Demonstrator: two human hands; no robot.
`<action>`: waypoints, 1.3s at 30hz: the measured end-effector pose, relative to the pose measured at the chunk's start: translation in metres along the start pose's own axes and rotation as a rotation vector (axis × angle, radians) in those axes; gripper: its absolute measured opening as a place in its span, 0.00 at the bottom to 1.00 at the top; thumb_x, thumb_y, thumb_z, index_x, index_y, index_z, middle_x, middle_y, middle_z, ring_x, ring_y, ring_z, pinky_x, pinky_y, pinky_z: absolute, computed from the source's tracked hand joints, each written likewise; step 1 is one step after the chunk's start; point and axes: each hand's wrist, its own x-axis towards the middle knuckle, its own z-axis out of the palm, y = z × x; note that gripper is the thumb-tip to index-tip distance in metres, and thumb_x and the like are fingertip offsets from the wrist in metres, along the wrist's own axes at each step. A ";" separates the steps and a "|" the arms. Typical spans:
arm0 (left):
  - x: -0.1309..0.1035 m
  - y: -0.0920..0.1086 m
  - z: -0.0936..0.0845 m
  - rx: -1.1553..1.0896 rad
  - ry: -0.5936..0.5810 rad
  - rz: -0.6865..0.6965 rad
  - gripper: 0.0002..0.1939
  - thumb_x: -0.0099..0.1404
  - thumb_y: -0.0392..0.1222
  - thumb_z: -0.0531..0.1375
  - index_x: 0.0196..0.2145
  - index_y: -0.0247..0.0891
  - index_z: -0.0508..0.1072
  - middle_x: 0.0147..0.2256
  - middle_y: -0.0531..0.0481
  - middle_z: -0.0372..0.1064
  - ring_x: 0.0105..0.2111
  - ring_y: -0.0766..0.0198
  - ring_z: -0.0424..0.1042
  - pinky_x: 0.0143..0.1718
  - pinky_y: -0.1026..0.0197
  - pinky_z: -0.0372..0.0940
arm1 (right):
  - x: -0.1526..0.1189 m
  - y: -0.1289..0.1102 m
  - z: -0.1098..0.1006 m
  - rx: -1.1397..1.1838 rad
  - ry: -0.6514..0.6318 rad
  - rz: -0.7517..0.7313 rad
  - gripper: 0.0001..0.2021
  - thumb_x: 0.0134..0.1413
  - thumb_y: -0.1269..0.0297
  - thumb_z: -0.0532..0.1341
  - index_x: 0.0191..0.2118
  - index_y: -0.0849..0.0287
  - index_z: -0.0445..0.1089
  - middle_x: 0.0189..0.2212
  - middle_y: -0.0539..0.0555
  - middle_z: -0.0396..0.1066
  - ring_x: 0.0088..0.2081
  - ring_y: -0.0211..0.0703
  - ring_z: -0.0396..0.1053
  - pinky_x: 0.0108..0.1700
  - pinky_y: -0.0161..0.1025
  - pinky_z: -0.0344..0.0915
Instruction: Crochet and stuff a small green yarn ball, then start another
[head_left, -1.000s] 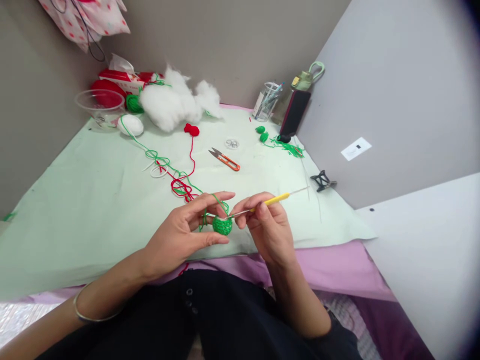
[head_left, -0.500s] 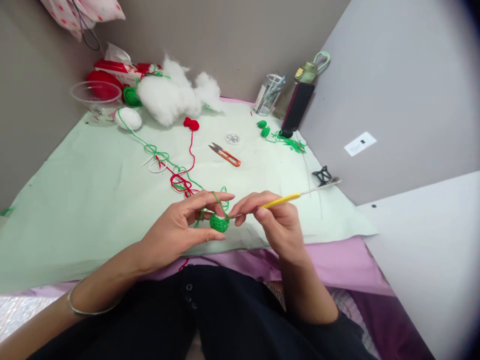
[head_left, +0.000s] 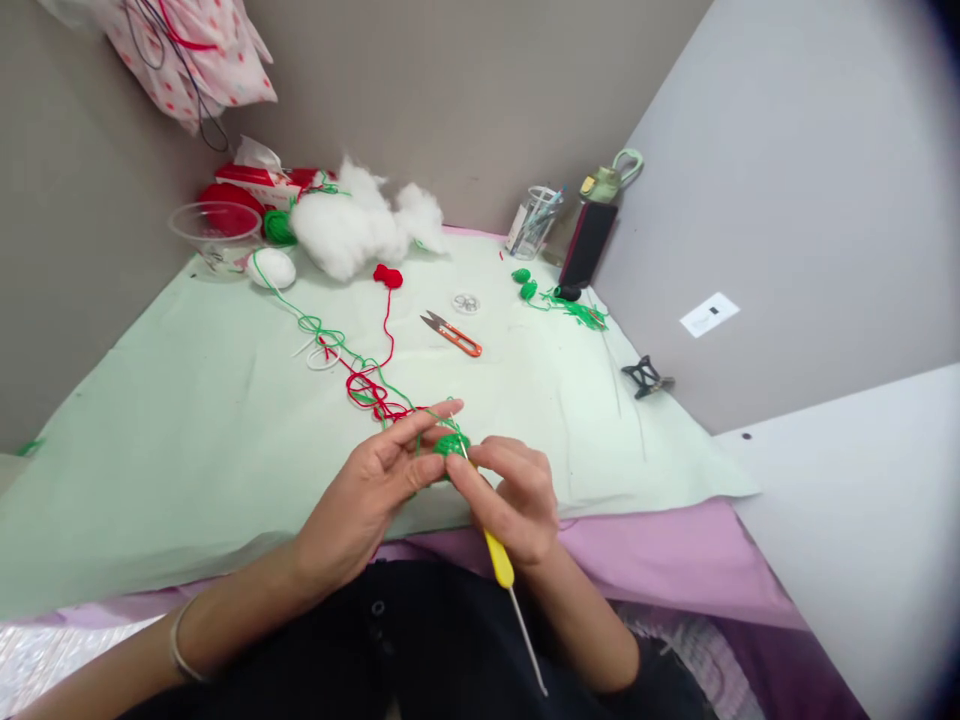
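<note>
A small round green crochet piece is pinched between the thumb and fingers of my left hand, whose index finger stretches out over it. Green yarn runs across that finger toward the tangle on the table. My right hand holds a yellow-handled crochet hook, and its fingertips press against the right side of the piece. The hook's upper end meets the green stitches, while the long metal end slants down toward my body. The exact stitch under the tip is too small to tell.
Tangled red yarn lies beyond my hands, near orange thread snips. White stuffing, a white yarn ball and a plastic cup stand at the back left. A bottle, phone and black stand sit at right.
The hook has swung from pointing up and right to slanting down toward my body. My right hand has closed in on the green piece, which is turned differently. The view has shifted slightly.
</note>
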 end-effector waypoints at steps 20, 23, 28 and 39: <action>0.004 0.004 -0.011 0.083 -0.065 0.012 0.29 0.60 0.39 0.72 0.58 0.50 0.76 0.45 0.51 0.74 0.51 0.60 0.70 0.55 0.60 0.62 | 0.017 -0.002 -0.001 0.595 0.087 0.639 0.08 0.67 0.63 0.61 0.41 0.53 0.79 0.33 0.53 0.76 0.29 0.39 0.73 0.31 0.39 0.74; 0.001 -0.005 -0.006 0.046 -0.025 0.036 0.27 0.63 0.39 0.70 0.59 0.51 0.75 0.48 0.52 0.75 0.53 0.61 0.70 0.57 0.60 0.61 | 0.006 -0.006 0.008 0.117 0.091 0.244 0.15 0.62 0.72 0.63 0.50 0.47 0.79 0.39 0.55 0.76 0.40 0.44 0.75 0.38 0.42 0.75; 0.001 0.000 -0.005 -0.203 -0.147 -0.119 0.22 0.65 0.43 0.68 0.57 0.41 0.77 0.47 0.46 0.78 0.47 0.59 0.75 0.54 0.59 0.65 | 0.006 -0.006 0.010 0.176 0.171 0.207 0.16 0.65 0.71 0.60 0.53 0.49 0.76 0.39 0.55 0.76 0.40 0.45 0.75 0.38 0.43 0.75; 0.005 0.007 -0.013 -0.057 -0.177 -0.044 0.24 0.58 0.39 0.73 0.54 0.44 0.80 0.41 0.51 0.77 0.43 0.67 0.74 0.48 0.67 0.65 | 0.021 -0.003 -0.006 0.950 0.176 0.760 0.09 0.67 0.61 0.61 0.39 0.53 0.79 0.31 0.52 0.75 0.28 0.38 0.69 0.28 0.37 0.66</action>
